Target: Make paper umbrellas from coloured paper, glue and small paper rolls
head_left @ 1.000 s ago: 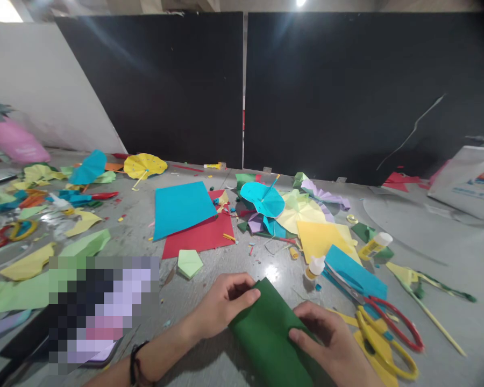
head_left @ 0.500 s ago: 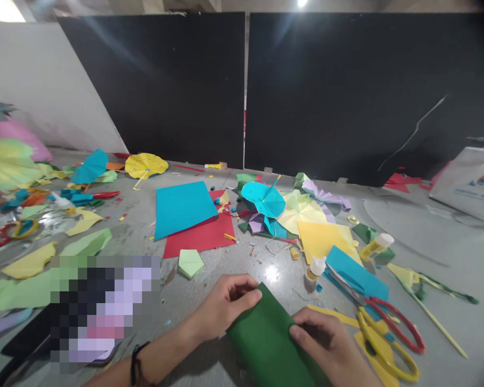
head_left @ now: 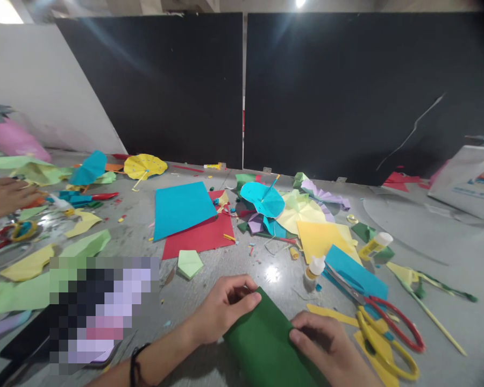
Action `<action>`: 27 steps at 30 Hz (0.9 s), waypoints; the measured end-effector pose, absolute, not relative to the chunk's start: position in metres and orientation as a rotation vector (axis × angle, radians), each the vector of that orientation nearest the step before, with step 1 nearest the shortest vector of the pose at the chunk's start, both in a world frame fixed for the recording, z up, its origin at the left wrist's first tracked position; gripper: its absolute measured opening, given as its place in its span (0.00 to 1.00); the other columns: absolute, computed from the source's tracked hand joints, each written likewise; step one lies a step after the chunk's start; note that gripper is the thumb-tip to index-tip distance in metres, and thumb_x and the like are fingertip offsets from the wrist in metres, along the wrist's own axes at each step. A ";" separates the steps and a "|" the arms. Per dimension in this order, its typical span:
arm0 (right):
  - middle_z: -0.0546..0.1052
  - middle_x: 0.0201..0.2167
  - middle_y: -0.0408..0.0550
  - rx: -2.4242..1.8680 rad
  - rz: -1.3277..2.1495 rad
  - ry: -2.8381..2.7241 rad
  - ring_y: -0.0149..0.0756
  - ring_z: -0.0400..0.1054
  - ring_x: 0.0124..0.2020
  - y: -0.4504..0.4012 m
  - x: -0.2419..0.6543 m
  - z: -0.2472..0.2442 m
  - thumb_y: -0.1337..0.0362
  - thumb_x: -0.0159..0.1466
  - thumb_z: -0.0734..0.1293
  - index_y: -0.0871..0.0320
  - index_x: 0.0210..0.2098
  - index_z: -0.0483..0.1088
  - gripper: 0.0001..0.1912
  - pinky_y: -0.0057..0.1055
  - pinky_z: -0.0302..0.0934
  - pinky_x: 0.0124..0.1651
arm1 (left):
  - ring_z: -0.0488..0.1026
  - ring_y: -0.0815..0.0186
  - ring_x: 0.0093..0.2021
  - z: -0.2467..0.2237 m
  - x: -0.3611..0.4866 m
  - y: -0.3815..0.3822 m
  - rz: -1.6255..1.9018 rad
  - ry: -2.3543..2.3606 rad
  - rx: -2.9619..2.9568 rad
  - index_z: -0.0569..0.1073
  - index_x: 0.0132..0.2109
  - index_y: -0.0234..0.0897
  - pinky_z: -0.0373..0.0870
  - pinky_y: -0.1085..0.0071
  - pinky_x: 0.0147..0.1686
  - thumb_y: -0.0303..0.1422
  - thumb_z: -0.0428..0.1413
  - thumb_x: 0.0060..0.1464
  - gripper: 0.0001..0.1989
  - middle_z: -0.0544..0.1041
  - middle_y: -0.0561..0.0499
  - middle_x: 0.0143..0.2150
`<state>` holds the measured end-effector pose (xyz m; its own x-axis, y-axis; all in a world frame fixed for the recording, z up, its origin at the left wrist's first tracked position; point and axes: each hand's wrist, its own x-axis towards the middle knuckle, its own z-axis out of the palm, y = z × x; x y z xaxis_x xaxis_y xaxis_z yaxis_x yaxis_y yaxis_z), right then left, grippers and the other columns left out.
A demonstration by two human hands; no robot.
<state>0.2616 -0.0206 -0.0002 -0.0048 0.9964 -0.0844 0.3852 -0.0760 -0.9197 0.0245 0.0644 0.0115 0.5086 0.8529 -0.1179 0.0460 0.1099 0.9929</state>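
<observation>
A sheet of dark green paper (head_left: 262, 344), apparently folded, is between my hands at the near edge of the view. My left hand (head_left: 226, 306) pinches its upper left corner, thumb on top and fingers behind. The right edge is gripped by my right hand (head_left: 322, 338), its thumb on the paper and the fingers partly hidden. To the right lie red-handled scissors (head_left: 399, 322) and yellow-handled scissors (head_left: 383, 344). A small white-capped glue bottle (head_left: 314, 269) stands just beyond the paper, and a pale green pentagon of paper (head_left: 190, 264) lies to the left.
Blue paper (head_left: 183, 207) overlaps red paper (head_left: 201, 236) ahead. A blue paper umbrella (head_left: 262, 199) rests among scraps. A glue stick (head_left: 375, 246) stands at right. Another person's hand (head_left: 8, 196) is at far left. Black panels (head_left: 153, 91) close off the back.
The other person's hand at far left has come further into view, and the pale green pleated paper there has dropped lower. My hands and the green paper have barely moved.
</observation>
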 end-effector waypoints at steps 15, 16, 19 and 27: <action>0.79 0.29 0.49 -1.524 1.008 -1.448 0.38 0.74 0.31 -0.014 0.265 0.001 0.46 0.60 0.73 0.57 0.31 0.78 0.19 0.28 0.72 0.35 | 0.59 0.71 0.26 0.013 0.019 0.070 0.961 0.949 1.391 0.72 0.32 0.35 0.54 0.76 0.25 0.47 0.61 0.60 0.19 0.64 0.56 0.25; 0.78 0.27 0.48 -1.514 0.987 -1.432 0.37 0.73 0.29 -0.012 0.266 0.001 0.46 0.61 0.73 0.58 0.29 0.77 0.19 0.27 0.71 0.33 | 0.59 0.71 0.26 0.013 0.017 0.071 1.001 0.968 1.380 0.72 0.32 0.35 0.53 0.76 0.24 0.48 0.61 0.60 0.19 0.63 0.56 0.25; 0.75 0.25 0.47 -1.468 0.932 -1.378 0.35 0.70 0.28 -0.008 0.266 -0.001 0.45 0.62 0.71 0.58 0.27 0.74 0.22 0.25 0.70 0.31 | 0.58 0.71 0.25 0.012 0.016 0.073 1.081 0.988 1.356 0.71 0.32 0.36 0.53 0.76 0.24 0.49 0.62 0.59 0.20 0.63 0.57 0.25; 0.76 0.27 0.48 -1.391 0.886 -1.302 0.35 0.72 0.30 -0.009 0.265 -0.008 0.47 0.61 0.74 0.58 0.26 0.73 0.20 0.25 0.71 0.33 | 0.59 0.72 0.24 0.010 0.020 0.072 1.122 1.001 1.317 0.71 0.31 0.36 0.54 0.77 0.23 0.49 0.64 0.57 0.21 0.63 0.57 0.24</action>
<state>0.2652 -0.0088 -0.0080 0.1543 0.9814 0.1142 0.2542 0.0723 -0.9644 0.0199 0.0723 0.0096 0.1993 0.9776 0.0673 -0.0437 -0.0597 0.9973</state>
